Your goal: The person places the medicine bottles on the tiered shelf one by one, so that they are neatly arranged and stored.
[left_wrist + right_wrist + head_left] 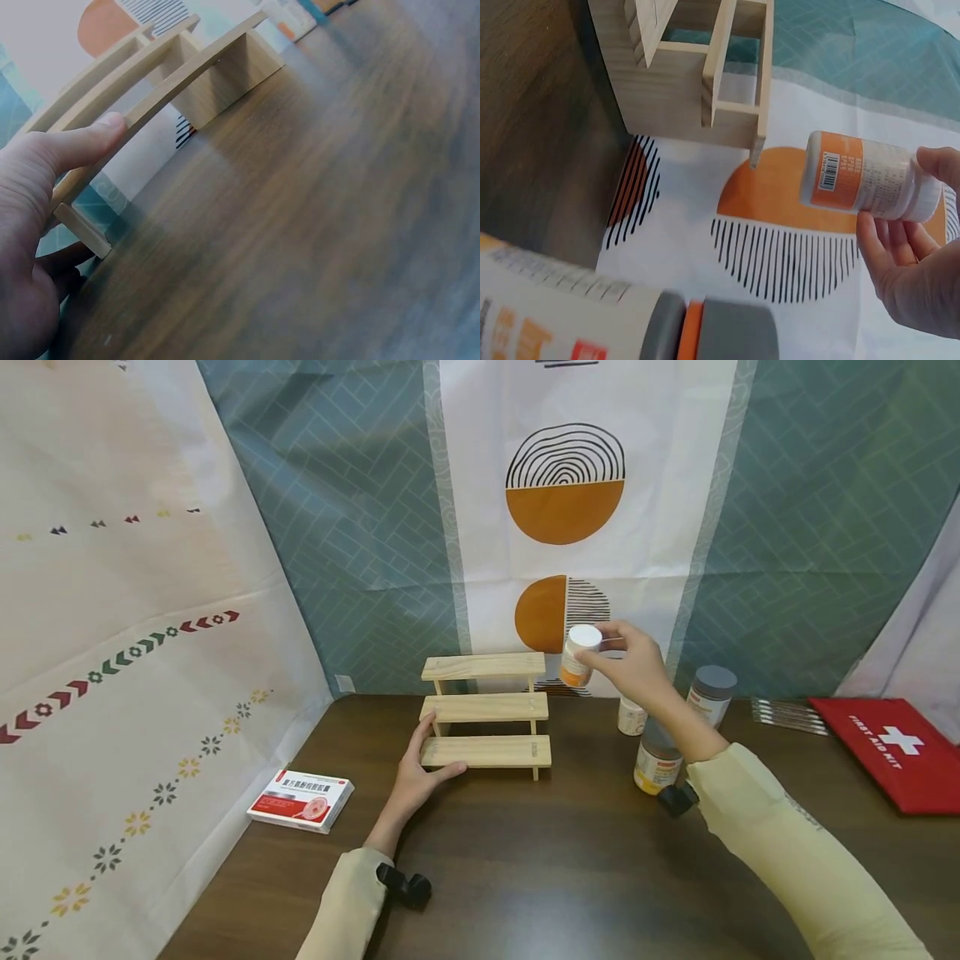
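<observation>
A three-tier wooden display stand (491,750) stands at the back of the table. My left hand (412,781) holds its left end, the thumb (101,139) lying on the front edge of the lowest shelf and the fingers reaching round the side. Raised off the table, a white pill bottle (576,662) with an orange band is pinched between the thumb and fingers of my right hand (637,672). This bottle is just right of the top shelf, apart from it. In the right wrist view the pill bottle (866,174) lies sideways across the picture, gripped near its cap.
Grey-lidded jars (711,693) (657,768) and a small white bottle (632,717) stand below and beside my right forearm. Farther right lie packed swabs (789,717) and a red first aid pouch (892,752). A medicine box (300,800) lies left. Patterned cloth (360,527) hangs behind.
</observation>
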`<state>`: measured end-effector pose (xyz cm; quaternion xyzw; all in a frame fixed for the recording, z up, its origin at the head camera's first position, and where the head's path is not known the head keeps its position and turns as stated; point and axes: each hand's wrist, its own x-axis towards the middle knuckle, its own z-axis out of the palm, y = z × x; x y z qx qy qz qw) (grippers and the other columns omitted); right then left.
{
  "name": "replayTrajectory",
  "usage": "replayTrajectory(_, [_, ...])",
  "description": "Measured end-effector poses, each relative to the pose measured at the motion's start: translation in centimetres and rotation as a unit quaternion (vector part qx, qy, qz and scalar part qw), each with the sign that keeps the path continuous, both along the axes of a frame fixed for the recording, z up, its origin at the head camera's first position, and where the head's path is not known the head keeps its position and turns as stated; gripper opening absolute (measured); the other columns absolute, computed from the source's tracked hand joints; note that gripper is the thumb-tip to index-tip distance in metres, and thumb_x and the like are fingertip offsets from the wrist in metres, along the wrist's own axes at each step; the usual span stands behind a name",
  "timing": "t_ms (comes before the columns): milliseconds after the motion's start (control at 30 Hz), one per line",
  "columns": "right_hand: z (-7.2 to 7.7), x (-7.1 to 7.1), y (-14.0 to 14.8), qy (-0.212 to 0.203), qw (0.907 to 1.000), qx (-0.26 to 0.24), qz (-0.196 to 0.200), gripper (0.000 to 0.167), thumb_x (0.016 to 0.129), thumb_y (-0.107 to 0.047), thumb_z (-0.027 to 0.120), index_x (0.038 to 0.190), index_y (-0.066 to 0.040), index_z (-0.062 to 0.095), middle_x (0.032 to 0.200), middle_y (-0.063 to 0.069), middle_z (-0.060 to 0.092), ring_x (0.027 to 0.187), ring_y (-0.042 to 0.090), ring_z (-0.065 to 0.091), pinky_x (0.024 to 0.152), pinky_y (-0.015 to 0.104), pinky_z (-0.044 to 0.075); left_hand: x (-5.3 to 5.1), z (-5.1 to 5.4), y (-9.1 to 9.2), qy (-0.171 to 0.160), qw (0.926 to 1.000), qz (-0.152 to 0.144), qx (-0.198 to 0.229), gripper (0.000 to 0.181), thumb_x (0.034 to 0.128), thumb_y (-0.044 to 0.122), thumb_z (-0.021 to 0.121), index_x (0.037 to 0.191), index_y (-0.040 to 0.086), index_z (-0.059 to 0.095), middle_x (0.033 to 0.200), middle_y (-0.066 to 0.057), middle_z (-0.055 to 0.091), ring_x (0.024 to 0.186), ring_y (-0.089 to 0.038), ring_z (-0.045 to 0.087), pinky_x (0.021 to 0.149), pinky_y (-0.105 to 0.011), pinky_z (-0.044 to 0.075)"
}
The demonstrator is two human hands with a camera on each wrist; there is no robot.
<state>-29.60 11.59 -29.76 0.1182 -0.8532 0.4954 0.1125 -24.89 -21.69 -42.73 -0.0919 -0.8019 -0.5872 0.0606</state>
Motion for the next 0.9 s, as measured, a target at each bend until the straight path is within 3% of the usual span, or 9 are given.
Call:
replayTrajectory(367, [0.0,-1.6,-2.8,0.013,0.9994,-0.02,0.026,0.053,0.09,-0.021,0.07,0.135,-0.001,0.05,0.128,0.02,0.058,0.121,0.036,0.054,0.101,0.05,0.045,-0.1,-0.2,0.1,-0.002,1.0,0.004,0.002,0.098,0.0798,0.007,0.08,0.157,0.023,0.02,0.159,-0.018,0.024,0.144,-0.039,0.031,0.114,-0.057,0.029])
replayTrajectory(633, [0.6,-2.6,-4.9,0.001,0.9986,-0.03,0.044,0.049,0.09,-0.022,0.07,0.131,-0.002,0.05,0.125,0.017,0.057,0.116,0.033,0.054,0.095,0.046,0.047,-0.3,0.1,0.4,0.003,1.0,-0.006,0.005,0.098,0.0802,0.008,0.079,0.157,0.023,0.02,0.162,-0.014,0.02,0.146,-0.037,0.027,0.114,-0.057,0.028])
replayTrajectory(900, [0.3,-3.7,-8.4,0.022,0.997,-0.011,0.074,0.047,0.089,-0.018,0.07,0.128,0.001,0.052,0.123,0.018,0.058,0.111,0.032,0.057,0.095,0.044,0.049,-0.1,-0.1,0.3,0.0,0.9999,0.003,0.011,0.098,0.0794,0.004,0.079,0.157,0.02,0.021,0.161,-0.015,0.021,0.146,-0.038,0.027,0.114,-0.056,0.03])
